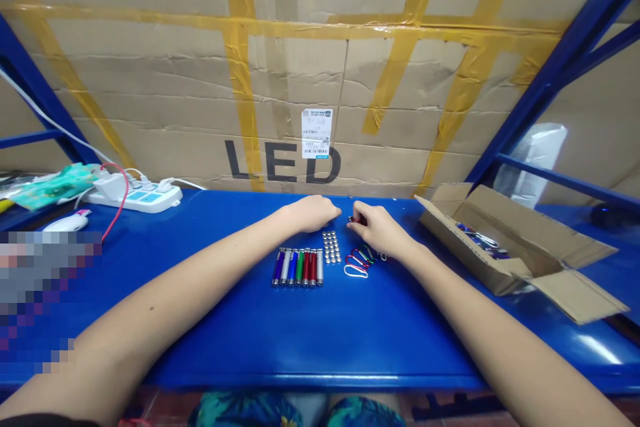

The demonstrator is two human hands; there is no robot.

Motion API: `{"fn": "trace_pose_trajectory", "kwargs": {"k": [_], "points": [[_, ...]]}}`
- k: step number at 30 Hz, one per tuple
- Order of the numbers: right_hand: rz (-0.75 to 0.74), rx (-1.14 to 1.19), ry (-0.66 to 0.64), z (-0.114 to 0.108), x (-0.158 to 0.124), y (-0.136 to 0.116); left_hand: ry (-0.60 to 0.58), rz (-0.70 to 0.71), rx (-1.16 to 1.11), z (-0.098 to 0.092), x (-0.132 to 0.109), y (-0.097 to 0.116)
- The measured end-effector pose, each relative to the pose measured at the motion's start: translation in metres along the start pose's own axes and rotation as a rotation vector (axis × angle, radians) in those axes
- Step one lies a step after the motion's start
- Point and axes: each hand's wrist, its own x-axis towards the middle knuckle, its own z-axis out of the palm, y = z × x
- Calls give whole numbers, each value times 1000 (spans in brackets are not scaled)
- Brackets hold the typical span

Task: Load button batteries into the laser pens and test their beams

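Observation:
My left hand [316, 213] is closed just behind the rows of small silver button cells [331, 248]; what its fingers hold, if anything, is hidden. Across from it, my right hand [376, 223] pinches a small dark reddish piece [356, 219], too small to name. Below that hand several carabiner clips [355, 271] in white, red and green lie fanned out, partly covered by the wrist. To the left of the cells, a row of slim metal tubes like small flashlights [299, 267] lies side by side in purple, silver, blue, green and red.
An open cardboard box [480, 240] with shiny small items inside stands at the right. A white power strip [145, 197] with plugs and cables sits at the back left. A large taped carton [280, 93] marked LED rises behind the blue table [320, 340].

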Motion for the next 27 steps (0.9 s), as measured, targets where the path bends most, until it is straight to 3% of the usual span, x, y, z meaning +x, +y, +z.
{"fn": "trace_pose_trajectory", "kwargs": {"k": [10, 21, 27], "points": [[-14, -12, -2, 2, -1, 1, 13, -142, -139, 7, -17, 0], [20, 13, 38, 7, 2, 3, 143, -231, -237, 22, -39, -8], [-25, 76, 6, 13, 2, -2, 208, -406, -610, 33, -33, -13]]}}
